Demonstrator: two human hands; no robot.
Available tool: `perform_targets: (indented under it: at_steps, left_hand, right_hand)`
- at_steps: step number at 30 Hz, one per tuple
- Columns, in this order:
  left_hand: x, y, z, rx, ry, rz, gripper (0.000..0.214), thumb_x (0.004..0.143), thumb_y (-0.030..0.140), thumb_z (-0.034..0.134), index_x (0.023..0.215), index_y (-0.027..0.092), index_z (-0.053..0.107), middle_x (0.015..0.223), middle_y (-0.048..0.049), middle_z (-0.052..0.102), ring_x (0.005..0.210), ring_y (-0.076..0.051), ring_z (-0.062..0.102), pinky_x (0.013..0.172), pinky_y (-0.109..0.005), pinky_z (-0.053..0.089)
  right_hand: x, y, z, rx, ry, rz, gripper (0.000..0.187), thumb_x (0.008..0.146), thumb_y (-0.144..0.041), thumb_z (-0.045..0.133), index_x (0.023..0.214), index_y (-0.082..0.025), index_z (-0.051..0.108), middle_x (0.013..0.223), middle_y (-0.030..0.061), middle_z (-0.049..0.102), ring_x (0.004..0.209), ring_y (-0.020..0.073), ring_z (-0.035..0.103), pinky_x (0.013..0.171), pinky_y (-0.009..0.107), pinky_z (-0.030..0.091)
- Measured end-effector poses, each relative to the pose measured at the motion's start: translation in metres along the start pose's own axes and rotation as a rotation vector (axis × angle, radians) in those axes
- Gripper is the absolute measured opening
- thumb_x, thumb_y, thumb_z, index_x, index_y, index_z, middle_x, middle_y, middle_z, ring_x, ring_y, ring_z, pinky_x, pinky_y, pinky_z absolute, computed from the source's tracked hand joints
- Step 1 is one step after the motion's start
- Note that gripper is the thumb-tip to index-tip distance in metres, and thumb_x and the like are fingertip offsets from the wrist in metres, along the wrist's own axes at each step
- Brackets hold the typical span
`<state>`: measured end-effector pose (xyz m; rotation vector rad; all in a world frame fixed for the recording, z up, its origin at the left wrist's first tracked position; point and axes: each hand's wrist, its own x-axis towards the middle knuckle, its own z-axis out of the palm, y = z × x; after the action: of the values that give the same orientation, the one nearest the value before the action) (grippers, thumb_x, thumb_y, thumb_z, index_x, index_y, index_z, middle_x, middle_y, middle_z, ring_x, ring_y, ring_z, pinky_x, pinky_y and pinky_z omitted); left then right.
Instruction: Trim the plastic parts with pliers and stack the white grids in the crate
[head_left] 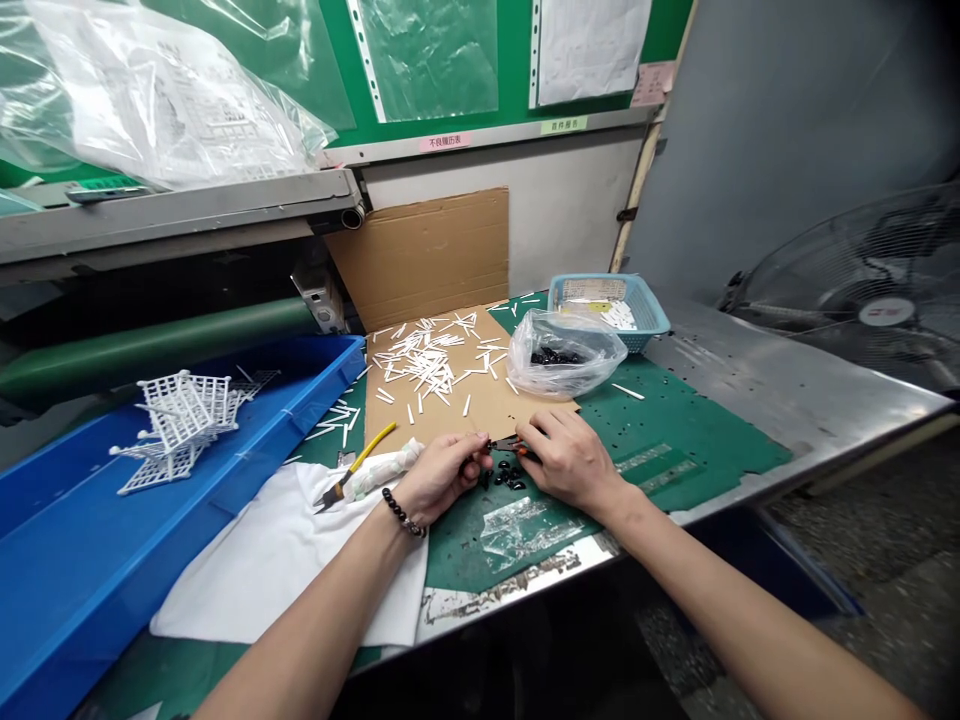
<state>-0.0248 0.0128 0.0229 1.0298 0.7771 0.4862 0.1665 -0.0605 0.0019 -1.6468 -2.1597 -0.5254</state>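
Observation:
My left hand [444,474] is closed, its thumb and fingers pinching a small black part [491,445]. In my right hand [568,457] is a small pair of nippers [512,447], with a bit of orange handle showing; most of it is hidden by my fingers. The tips of the nippers meet the black part between my two hands. Just below lie several loose shiny black pieces [511,477] on the green mat [465,550]. Behind my hands a clear plastic bag [566,375] holds more black pieces.
White sticks [429,365] lie scattered on cardboard [390,425]. Yellow-handled cutters [360,465] rest on a white cloth [285,560]. To the left stands a blue tray [67,560] with white plastic lattices [180,425]. A light-blue basket [649,325] and a fan [877,290] are at right.

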Motion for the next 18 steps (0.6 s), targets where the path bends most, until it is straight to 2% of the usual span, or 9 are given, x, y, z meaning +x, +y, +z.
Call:
perform_targets:
  at_steps: [8,18]
  left_hand:
    - [0.0010,-0.0009,-0.0005,0.055,0.011,0.022,0.031,0.070,0.036,0.074,0.068,0.012,0.055,0.065,0.0005,0.055,0.050,-0.003,0.038,0.047,-0.018,0.023]
    - [0.0027,-0.0015,-0.0042,0.058,0.006,0.016,0.026,0.070,0.033,0.072,0.068,0.012,0.056,0.067,-0.0016,0.059,0.050,-0.004,0.039,0.047,-0.019,0.026]
  right_hand:
    - [0.0021,-0.0016,-0.0014,0.003,0.019,0.019,0.017,0.086,-0.025,0.056,0.099,-0.016,0.061,0.096,0.0114,0.057,0.089,0.0267,0.047,0.080,0.037,0.033]
    - [0.0008,0.0013,0.0007,0.049,-0.012,0.012,0.020,0.085,-0.026,0.057,0.102,-0.017,0.060,0.094,0.0099,0.057,0.089,0.0259,0.048,0.079,0.036,0.034]
